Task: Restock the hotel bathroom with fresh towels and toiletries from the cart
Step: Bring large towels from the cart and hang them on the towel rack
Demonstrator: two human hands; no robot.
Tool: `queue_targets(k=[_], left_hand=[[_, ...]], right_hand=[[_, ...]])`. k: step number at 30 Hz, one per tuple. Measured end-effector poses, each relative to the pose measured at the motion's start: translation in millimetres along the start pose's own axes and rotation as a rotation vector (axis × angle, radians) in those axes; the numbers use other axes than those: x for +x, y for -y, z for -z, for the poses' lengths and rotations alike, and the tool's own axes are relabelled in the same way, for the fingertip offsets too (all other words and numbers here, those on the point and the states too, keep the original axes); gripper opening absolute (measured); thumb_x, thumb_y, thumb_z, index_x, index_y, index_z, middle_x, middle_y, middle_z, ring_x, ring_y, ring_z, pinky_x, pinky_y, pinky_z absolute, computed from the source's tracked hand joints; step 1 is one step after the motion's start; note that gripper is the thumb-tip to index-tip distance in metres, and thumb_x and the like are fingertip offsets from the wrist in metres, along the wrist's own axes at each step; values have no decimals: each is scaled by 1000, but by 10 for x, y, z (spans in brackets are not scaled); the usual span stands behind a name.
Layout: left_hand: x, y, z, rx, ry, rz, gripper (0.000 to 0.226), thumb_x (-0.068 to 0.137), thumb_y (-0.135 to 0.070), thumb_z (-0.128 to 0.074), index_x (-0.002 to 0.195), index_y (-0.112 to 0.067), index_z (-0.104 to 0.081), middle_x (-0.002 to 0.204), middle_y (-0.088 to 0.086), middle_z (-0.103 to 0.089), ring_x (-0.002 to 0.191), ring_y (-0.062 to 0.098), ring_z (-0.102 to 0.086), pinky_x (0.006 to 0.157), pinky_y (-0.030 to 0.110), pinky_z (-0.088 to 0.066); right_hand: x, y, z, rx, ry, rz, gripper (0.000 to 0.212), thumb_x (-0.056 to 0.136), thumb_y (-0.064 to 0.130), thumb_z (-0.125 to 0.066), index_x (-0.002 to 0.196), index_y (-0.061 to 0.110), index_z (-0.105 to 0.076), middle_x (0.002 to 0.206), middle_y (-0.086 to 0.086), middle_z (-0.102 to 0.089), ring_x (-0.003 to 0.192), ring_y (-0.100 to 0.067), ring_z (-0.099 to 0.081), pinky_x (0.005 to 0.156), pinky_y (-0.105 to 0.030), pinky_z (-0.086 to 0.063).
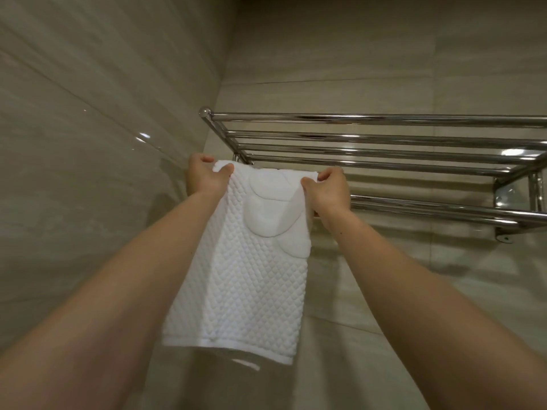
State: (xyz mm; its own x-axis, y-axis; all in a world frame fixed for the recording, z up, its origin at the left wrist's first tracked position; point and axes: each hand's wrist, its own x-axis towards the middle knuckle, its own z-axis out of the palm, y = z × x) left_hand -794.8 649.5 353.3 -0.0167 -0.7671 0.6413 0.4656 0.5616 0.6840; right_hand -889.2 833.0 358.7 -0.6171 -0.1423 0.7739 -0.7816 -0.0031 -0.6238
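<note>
A white textured towel hangs down from the lower bar of a chrome wall rack, at the rack's left end. My left hand pinches the towel's top left corner. My right hand grips the top right edge, right at the bar. The towel's top edge is folded over the bar, and the part behind it is hidden. The rack's upper shelf of several parallel bars holds nothing.
Beige tiled walls meet in a corner just left of the rack. A glass panel edge runs along the left wall. The lower bar continues bare to the right toward its bracket.
</note>
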Motion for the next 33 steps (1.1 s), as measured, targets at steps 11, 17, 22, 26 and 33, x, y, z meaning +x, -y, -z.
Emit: queue_targets(k=[11, 17, 22, 26, 33], left_hand=[[-175, 131, 58, 577, -57, -251, 19, 98, -24, -49, 108, -28, -64, 125, 6, -53, 113, 28, -52, 87, 38, -46], [-326, 107, 132, 559, 176, -201, 41, 99, -25, -43, 140, -30, -49, 149, 3, -34, 133, 27, -38, 110, 41, -35], [-423, -28, 247, 586, 379, -151, 50, 101, -30, -38, 151, -26, -32, 162, 5, -17, 147, 27, -20, 118, 43, -24], [-629, -201, 331, 469, 534, -109, 37, 103, -23, -40, 138, -23, -49, 146, -2, -43, 136, 21, -37, 106, 29, -36], [-1019, -462, 435, 355, 507, -61, 44, 102, -25, -43, 145, -15, -42, 152, 4, -40, 137, 21, -40, 111, 33, -34]], right_hand=[[-31, -39, -9, -329, 132, 60, 39, 100, 32, -34, 131, 19, -53, 140, -10, -35, 103, -33, -58, 97, -48, -48], [-135, -35, 86, -330, 187, 43, 46, 102, 34, -32, 145, 24, -42, 149, -8, -23, 112, -35, -54, 97, -51, -49], [-297, 11, 217, -303, 271, 3, 59, 99, 29, -40, 155, 23, -24, 159, 1, -9, 121, -32, -49, 91, -48, -54], [-445, 97, 373, -282, 354, 20, 56, 94, 15, -47, 148, 23, -36, 159, 1, -11, 124, -32, -46, 70, -37, -54], [-808, 224, 635, -157, 337, 3, 56, 86, 11, -47, 140, 27, -48, 143, -8, -46, 103, -23, -54, 87, -37, -51]])
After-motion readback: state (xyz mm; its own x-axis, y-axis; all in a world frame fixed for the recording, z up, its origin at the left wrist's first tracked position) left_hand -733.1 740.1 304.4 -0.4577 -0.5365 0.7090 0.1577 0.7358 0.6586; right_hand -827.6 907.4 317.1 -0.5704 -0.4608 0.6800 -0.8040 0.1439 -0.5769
